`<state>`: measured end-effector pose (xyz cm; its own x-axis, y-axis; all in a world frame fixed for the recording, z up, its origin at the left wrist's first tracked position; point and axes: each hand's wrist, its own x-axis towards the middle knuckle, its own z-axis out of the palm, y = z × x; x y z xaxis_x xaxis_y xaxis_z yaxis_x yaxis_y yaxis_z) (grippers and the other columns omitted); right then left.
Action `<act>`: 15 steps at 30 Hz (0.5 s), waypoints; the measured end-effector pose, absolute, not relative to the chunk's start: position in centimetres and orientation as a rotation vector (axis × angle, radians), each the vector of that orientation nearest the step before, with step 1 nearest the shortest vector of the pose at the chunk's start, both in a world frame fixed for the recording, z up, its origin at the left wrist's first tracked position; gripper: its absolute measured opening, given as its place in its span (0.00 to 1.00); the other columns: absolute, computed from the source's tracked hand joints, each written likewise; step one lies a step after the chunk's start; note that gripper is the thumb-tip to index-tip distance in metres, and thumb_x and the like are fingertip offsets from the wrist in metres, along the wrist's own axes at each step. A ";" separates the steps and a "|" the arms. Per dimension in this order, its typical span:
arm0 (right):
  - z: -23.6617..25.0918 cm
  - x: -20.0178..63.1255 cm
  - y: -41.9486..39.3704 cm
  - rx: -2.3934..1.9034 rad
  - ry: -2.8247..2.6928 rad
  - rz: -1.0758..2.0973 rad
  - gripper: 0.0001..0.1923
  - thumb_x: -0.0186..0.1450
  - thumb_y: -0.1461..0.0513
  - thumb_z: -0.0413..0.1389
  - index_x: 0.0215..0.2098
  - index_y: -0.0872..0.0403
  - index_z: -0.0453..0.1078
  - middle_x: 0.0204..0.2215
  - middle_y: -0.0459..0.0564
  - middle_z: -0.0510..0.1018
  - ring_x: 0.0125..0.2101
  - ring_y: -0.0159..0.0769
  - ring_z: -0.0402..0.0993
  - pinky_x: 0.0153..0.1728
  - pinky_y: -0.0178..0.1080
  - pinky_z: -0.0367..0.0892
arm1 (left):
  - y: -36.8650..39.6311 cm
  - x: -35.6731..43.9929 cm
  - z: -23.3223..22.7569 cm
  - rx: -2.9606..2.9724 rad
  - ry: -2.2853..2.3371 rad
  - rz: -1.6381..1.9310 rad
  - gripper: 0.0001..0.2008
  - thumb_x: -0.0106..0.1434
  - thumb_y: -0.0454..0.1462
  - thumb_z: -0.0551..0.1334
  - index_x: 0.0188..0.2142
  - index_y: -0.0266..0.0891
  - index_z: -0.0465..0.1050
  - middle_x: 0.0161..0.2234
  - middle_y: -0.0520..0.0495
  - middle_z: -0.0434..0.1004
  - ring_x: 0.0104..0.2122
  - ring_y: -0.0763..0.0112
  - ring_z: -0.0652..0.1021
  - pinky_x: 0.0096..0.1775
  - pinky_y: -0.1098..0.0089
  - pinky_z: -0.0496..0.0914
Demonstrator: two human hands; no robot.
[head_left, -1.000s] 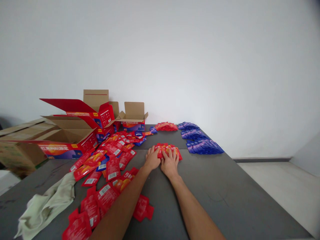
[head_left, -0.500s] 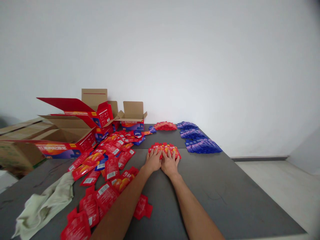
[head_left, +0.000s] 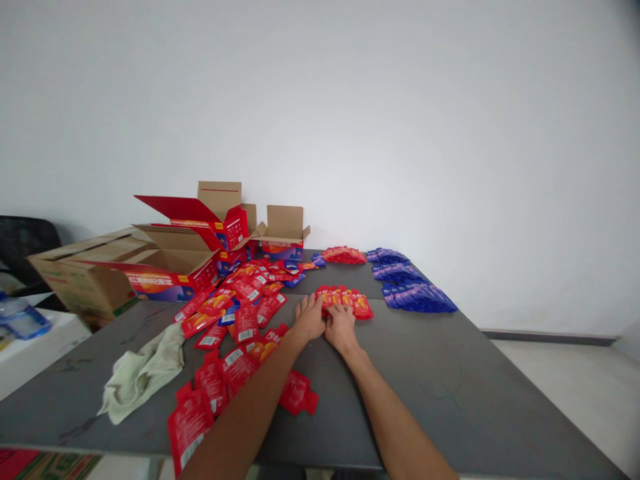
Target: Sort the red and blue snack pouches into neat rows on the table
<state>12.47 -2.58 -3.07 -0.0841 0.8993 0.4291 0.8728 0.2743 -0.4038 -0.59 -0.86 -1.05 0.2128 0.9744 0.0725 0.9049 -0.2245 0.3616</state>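
Both hands shifted left along the red pouch row; view swung left.
Compared with half a second ago, the left hand has moved off the middle of the row of red pouches to its left end. The right hand has also moved left, its fingers more bent at the near edge, exposing more of the row's right part. A blue-tinted bottle, more of a black chair and the near edge of the table have entered view.
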 end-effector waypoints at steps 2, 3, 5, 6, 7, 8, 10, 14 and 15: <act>-3.1 11.7 -2.9 -1.498 -2.019 0.106 0.16 0.66 0.68 0.47 0.42 0.54 0.76 0.43 0.55 0.78 0.46 0.42 0.67 0.50 0.41 0.57 | -1.4 -1.3 -0.7 2.249 1.839 0.447 0.37 0.58 0.38 0.57 0.67 0.37 0.51 0.67 0.35 0.51 0.66 0.49 0.52 0.62 0.49 0.51; -3.1 11.3 -3.0 -1.465 -2.054 0.128 0.16 0.66 0.68 0.47 0.41 0.55 0.76 0.42 0.55 0.78 0.44 0.41 0.68 0.50 0.39 0.57 | -1.7 -1.7 -0.5 2.252 1.863 0.447 0.35 0.58 0.38 0.57 0.65 0.37 0.54 0.65 0.34 0.55 0.65 0.49 0.55 0.62 0.50 0.53; -3.2 10.5 -3.4 -1.453 -2.115 0.169 0.15 0.66 0.69 0.47 0.39 0.56 0.76 0.40 0.55 0.79 0.43 0.39 0.69 0.49 0.37 0.57 | -2.2 -2.5 -0.1 2.251 1.907 0.417 0.29 0.58 0.38 0.57 0.60 0.38 0.63 0.60 0.34 0.63 0.62 0.49 0.61 0.59 0.52 0.57; -3.3 10.1 -3.6 -1.464 -2.140 0.184 0.15 0.66 0.68 0.47 0.38 0.56 0.76 0.40 0.55 0.79 0.43 0.39 0.70 0.48 0.37 0.58 | -2.5 -3.0 0.0 2.246 1.929 0.391 0.26 0.58 0.38 0.57 0.57 0.38 0.66 0.58 0.34 0.66 0.60 0.49 0.63 0.58 0.52 0.59; -3.3 9.7 -3.8 -1.479 -2.162 0.196 0.15 0.67 0.68 0.47 0.37 0.56 0.76 0.39 0.56 0.79 0.42 0.39 0.70 0.47 0.36 0.58 | -2.8 -3.5 0.1 2.239 1.952 0.369 0.24 0.58 0.38 0.57 0.54 0.38 0.69 0.55 0.34 0.69 0.58 0.49 0.65 0.56 0.53 0.61; -3.3 9.3 -4.0 -1.492 -2.179 0.202 0.14 0.67 0.67 0.47 0.36 0.56 0.76 0.38 0.56 0.79 0.42 0.39 0.71 0.46 0.36 0.58 | -3.0 -4.1 0.2 2.230 1.979 0.357 0.22 0.57 0.38 0.57 0.52 0.38 0.71 0.54 0.34 0.70 0.57 0.49 0.66 0.55 0.53 0.62; -3.3 8.5 -4.4 -1.505 -2.203 0.208 0.14 0.67 0.66 0.48 0.34 0.57 0.76 0.37 0.57 0.80 0.40 0.39 0.72 0.44 0.35 0.59 | -3.5 -5.3 0.3 2.200 2.041 0.360 0.22 0.56 0.38 0.59 0.51 0.37 0.72 0.53 0.34 0.72 0.56 0.48 0.68 0.53 0.54 0.64; -2.9 7.0 -5.4 -1.499 -2.238 0.214 0.14 0.68 0.65 0.48 0.32 0.56 0.76 0.34 0.56 0.80 0.38 0.38 0.74 0.41 0.34 0.59 | -4.1 -7.6 0.4 2.116 2.117 0.373 0.19 0.54 0.38 0.60 0.46 0.35 0.75 0.49 0.32 0.75 0.51 0.50 0.74 0.48 0.58 0.67; -2.7 6.7 -5.7 -1.494 -2.245 0.217 0.15 0.68 0.65 0.48 0.32 0.55 0.76 0.34 0.55 0.81 0.37 0.37 0.74 0.40 0.34 0.59 | -4.2 -8.0 0.4 2.099 2.125 0.369 0.18 0.54 0.37 0.60 0.44 0.35 0.76 0.47 0.32 0.77 0.49 0.51 0.75 0.47 0.59 0.68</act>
